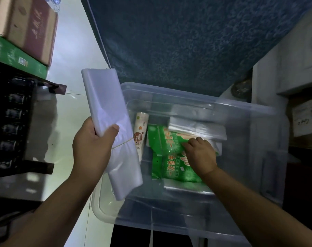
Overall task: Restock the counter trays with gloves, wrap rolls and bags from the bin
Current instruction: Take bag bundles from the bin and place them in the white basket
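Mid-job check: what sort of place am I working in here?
Probably a shop storeroom or back corner: stacked cardboard cartons at left, and a clear bin stocked with green glove packs, a wrap roll and bags. The left hand holds a bag bundle.

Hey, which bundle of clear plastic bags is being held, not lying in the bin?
The bundle gripped by the left hand, held up over the left rim of the bin; the other clear stacks lie inside it.

Bin [240, 104] at lower right of frame holds wrap roll [141, 129], left of glove packs [171, 164]. Bag bundle [105, 100] overlaps bin's left rim. Boxes [27, 27] upper left.
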A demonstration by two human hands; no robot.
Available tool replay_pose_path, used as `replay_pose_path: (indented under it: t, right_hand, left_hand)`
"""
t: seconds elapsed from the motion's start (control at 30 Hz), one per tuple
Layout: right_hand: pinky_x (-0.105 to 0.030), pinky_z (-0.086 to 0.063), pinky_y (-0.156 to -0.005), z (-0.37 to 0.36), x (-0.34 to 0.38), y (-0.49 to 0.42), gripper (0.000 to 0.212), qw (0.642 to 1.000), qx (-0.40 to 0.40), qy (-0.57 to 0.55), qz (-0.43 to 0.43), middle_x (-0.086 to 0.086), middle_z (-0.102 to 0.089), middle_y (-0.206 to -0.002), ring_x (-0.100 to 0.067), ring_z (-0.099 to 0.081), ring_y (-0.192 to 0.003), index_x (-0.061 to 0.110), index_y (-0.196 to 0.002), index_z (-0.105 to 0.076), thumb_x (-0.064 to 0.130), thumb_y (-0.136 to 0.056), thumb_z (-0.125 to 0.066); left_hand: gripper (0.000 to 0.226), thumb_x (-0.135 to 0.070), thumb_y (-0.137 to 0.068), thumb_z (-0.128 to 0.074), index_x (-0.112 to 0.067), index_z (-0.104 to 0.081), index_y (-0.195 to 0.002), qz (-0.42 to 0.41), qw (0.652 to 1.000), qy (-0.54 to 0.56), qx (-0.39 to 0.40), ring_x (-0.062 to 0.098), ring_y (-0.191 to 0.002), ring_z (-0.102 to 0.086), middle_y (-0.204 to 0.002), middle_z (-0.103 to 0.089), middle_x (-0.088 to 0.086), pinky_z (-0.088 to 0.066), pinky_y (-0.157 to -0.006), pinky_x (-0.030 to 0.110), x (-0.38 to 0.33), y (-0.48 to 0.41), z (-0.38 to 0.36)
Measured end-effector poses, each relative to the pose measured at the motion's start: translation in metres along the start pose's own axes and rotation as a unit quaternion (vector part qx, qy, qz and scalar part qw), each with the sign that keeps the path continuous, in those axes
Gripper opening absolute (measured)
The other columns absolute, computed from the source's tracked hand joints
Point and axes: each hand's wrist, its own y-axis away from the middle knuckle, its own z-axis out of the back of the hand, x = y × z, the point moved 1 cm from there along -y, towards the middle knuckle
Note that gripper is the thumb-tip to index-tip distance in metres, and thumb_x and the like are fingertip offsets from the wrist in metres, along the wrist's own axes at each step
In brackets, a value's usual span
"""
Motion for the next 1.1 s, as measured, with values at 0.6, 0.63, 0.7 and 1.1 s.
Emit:
replay_pose_path:
  t: [0.6,0.63,0.7,1.1]
  right_hand:
    - [-0.032,-0.052,-0.065,-0.018,0.023,-0.006,0.023,0.993,0.073,-0.086,0.034,-0.011,-0.070,-0.085,-0.030,-0.063,-0.078,0.009,-0.090,-0.071,0.014,-0.069,-0.077]
    - [-0.035,-0.051,-0.079,-0.028,0.022,-0.017,0.037,0.991,0.092,-0.089,0.025,-0.015,-0.067,-0.104,-0.032,-0.060,-0.096,0.006,-0.109,-0.065,0.015,-0.074,-0.073]
    - [-0.038,-0.036,-0.103,-0.048,0.018,-0.030,0.064,0.988,0.143,-0.064,0.014,-0.014,-0.047,-0.138,-0.030,-0.043,-0.125,0.005,-0.135,-0.042,0.028,-0.080,-0.067]
    - [-0.043,-0.055,-0.081,-0.049,-0.001,-0.033,0.068,0.993,0.036,0.055,0.096,-0.024,-0.065,-0.111,-0.038,-0.065,-0.096,-0.006,-0.116,-0.057,0.005,-0.053,-0.081]
  left_hand:
    - [0.018,-0.043,-0.074,-0.060,-0.029,-0.055,-0.083,-0.030,0.997,-0.066,-0.015,0.007,-0.068,-0.060,-0.075,-0.063,-0.011,-0.042,-0.056,0.023,0.010,-0.005,-0.007]
    - [0.019,-0.045,-0.072,-0.059,-0.030,-0.055,-0.082,-0.033,0.997,-0.063,-0.022,0.007,-0.068,-0.060,-0.075,-0.063,-0.012,-0.043,-0.056,0.023,0.012,-0.006,-0.008]
    - [0.019,-0.046,-0.070,-0.059,-0.031,-0.056,-0.082,-0.036,0.997,-0.053,-0.036,0.005,-0.068,-0.061,-0.074,-0.064,-0.014,-0.044,-0.057,0.024,0.015,-0.008,-0.011]
    - [0.021,-0.050,-0.068,-0.056,-0.031,-0.054,-0.079,-0.079,0.992,-0.092,-0.045,0.004,-0.062,-0.059,-0.071,-0.061,-0.014,-0.035,-0.051,0.012,0.014,-0.005,-0.014]
